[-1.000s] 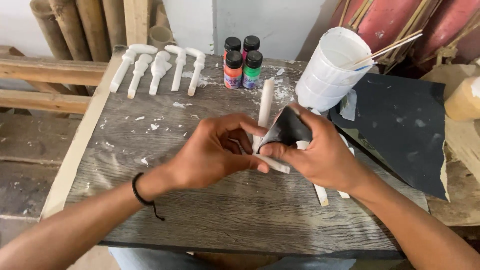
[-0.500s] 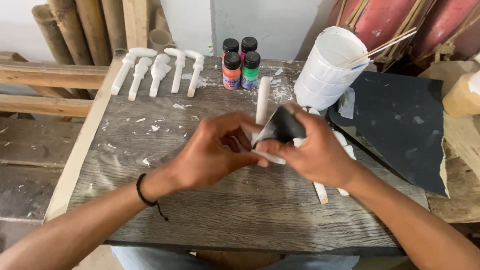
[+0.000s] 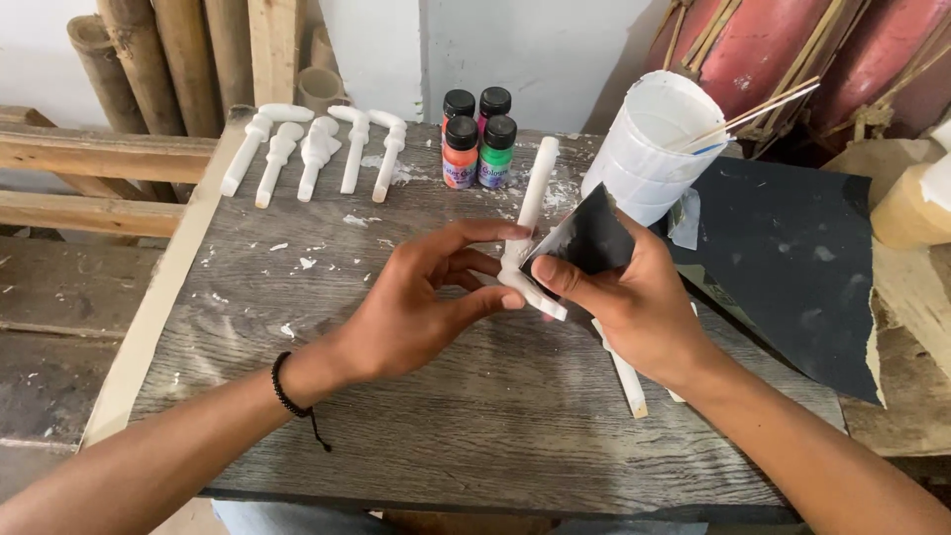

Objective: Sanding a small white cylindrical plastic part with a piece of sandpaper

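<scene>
White plaster piece point(image 3: 523, 275) pinched between left hand point(image 3: 421, 302) fingers, right hand point(image 3: 634, 297) thumb.

Both your hands are meeting on one small white piece above the grey wooden board point(image 3: 475, 426).

Your left hand point(image 3: 416, 307) is pinching the white piece point(image 3: 527, 282) while your right hand point(image 3: 634, 297) is pressing a folded dark abrasive sheet point(image 3: 589, 236) against it. Five white pieces point(image 3: 312, 149) are lying in a row at the far edge, beside four small paint bottles point(image 3: 478, 139) and a white cup point(image 3: 649, 144) holding thin sticks.
</scene>
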